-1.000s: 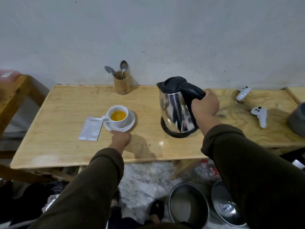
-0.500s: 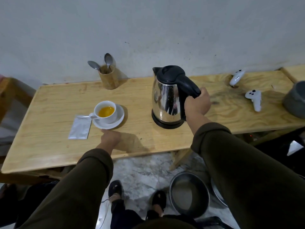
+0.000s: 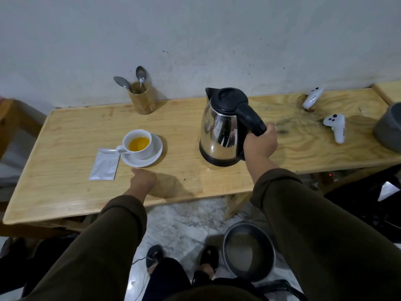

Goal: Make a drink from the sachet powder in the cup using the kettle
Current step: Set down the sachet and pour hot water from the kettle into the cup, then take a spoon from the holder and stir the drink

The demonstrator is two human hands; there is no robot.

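Note:
A white cup (image 3: pixel 148 150) with orange-yellow liquid sits on a white saucer (image 3: pixel 155 159) on the wooden table (image 3: pixel 71 131). A silver sachet (image 3: pixel 104 167) lies flat just left of the saucer. The steel kettle (image 3: pixel 218 132), black lid and handle, stands upright on the table right of the cup. My right hand (image 3: pixel 260 145) is closed around the lower part of the kettle handle. My left hand (image 3: pixel 143 180) rests on the table just in front of the saucer, fingers curled, holding nothing.
A wooden holder (image 3: pixel 142 102) with two spoons stands at the back by the wall. Two white controllers (image 3: pixel 336 128) (image 3: pixel 312 98) and a grey container (image 3: pixel 388 131) lie on the right. A metal pot (image 3: pixel 248 250) and my feet are on the floor below.
My left hand has drawn back a little from the saucer's edge. The kettle stays standing with my right hand on its handle. The head view has tilted down and shifted.

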